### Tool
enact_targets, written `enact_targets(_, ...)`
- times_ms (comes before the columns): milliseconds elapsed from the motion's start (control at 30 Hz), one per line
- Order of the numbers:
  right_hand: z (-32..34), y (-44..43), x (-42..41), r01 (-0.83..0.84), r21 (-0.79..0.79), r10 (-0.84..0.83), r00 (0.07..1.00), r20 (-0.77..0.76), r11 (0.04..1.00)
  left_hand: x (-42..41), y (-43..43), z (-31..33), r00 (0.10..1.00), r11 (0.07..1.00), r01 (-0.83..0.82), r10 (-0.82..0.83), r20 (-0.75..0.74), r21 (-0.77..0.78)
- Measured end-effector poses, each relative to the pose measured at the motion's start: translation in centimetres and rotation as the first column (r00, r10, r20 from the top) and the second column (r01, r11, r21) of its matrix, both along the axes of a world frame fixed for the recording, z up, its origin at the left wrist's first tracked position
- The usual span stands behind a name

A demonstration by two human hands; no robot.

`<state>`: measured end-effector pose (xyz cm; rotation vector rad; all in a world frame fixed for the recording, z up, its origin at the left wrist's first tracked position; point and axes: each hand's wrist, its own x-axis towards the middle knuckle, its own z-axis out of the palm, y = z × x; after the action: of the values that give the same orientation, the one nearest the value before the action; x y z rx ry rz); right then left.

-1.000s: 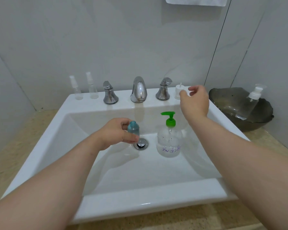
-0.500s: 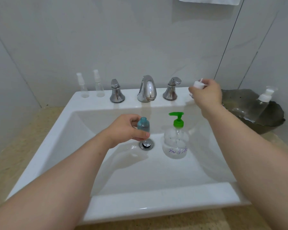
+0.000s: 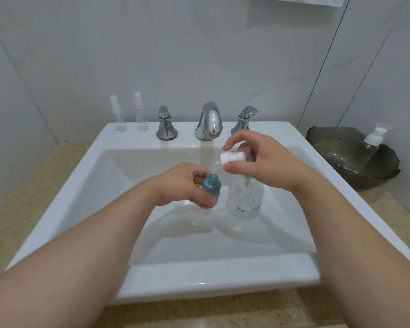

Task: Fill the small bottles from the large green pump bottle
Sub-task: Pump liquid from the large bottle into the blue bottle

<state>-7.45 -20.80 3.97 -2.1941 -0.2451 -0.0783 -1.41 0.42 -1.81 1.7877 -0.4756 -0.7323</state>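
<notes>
My left hand [image 3: 185,185] grips a small teal bottle [image 3: 211,186] over the middle of the white sink [image 3: 118,185]; its neck is uncapped and points up. My right hand [image 3: 265,162] pinches a small white cap [image 3: 232,157] just above and right of that bottle. The large clear pump bottle [image 3: 245,200] with purple writing stands in the basin under my right hand, which hides its green pump head. Two small clear spray bottles [image 3: 118,117] stand on the sink's back left ledge.
A chrome faucet [image 3: 210,121] with two handles sits on the back ledge. A dark bowl [image 3: 355,159] at the right holds a clear bottle with a white pump [image 3: 372,143]. A beige counter surrounds the sink. A white towel hangs at the top.
My right hand lifted the white cap from the back right ledge and brought it down and left, over the pump bottle, close to the teal bottle. The left hand stayed put.
</notes>
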Motion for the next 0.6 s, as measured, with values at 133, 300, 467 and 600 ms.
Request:
enact_targets(133, 0.17, -0.03, -0.36, -0.029, -0.131, 0.035, 0.999, 0.039, 0.991, 0.01, -0.15, 0.08, 1.0, 1.0, 0.01, -0.01, 0.01, -0.004)
enact_targets(300, -0.37, 0.35, -0.07, -0.032, -0.173, 0.037, 0.999, 0.027, 0.984, -0.04, -0.27, 0.09, 1.0, 1.0, 0.025, -0.025, 0.015, -0.008)
enact_targets(467, -0.31, 0.39, 0.08, 0.003, -0.158, 0.005, 0.998, 0.055, 0.987, -0.03, -0.27, 0.1, 0.999, 1.0, 0.023, -0.024, 0.025, 0.014)
enact_targets(600, -0.11, 0.33, 0.09, 0.009, -0.034, -0.007, 0.998, 0.062, 0.999, -0.03, -0.13, 0.12, 1.0, 1.0, 0.018, -0.018, 0.019, 0.019)
